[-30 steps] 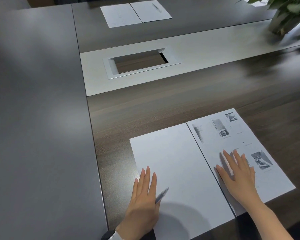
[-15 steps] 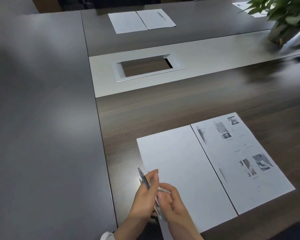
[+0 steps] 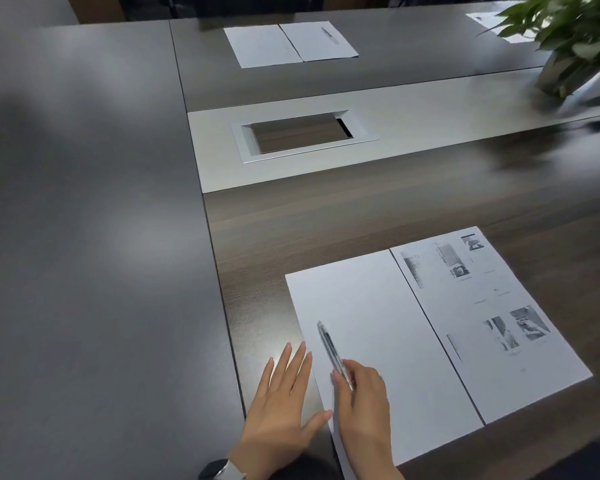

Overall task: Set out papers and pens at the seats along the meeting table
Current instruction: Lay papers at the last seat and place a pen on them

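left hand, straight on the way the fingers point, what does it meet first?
Probably nothing close. The left hand lies flat, open, fingers aimed up-right beside the blank sheet. That line may clip the sheet's left edge, then bare wood table toward the cable hatch. Depth is unclear.

Bare table (image 3: 84, 237) lies open leftward; potted plant (image 3: 575, 39) crowds far right.

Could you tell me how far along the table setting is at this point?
Done: the far seat has two sheets with a pen. In hand: the right hand holds a pen over the near sheets. Left: setting it down; other seats are out of view.
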Available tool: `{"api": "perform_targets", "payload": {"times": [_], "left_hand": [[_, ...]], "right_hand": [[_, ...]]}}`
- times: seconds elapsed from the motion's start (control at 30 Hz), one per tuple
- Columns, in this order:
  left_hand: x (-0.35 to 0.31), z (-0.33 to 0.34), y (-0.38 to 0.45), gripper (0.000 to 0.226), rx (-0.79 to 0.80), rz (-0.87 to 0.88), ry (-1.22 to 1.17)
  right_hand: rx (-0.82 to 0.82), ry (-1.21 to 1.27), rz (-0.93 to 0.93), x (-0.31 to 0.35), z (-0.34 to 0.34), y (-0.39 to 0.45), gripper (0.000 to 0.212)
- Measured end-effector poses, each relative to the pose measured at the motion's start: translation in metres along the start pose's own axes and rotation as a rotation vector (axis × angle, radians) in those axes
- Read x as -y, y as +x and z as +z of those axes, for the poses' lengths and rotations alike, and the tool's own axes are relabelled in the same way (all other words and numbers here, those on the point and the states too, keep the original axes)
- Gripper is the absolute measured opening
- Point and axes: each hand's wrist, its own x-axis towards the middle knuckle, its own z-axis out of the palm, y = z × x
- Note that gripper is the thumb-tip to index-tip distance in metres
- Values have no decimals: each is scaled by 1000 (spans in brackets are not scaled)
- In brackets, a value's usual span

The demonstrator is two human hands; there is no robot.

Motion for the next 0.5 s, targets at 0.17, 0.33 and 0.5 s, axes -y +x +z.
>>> {"api": "perform_targets", "payload": {"times": [0.17,0.33,0.5], "left_hand": [[1,3,2,87,-63,28,68],[1,6,3,94,-49,13,96],[0,1,1,87,-25,-4,149]], "right_hand": [[-96,28,-121,-5,13,-5,26],[-128,-42,-134,-9,18,-4,26],[-121,-87,-133,-9,17,-5,26]]}}
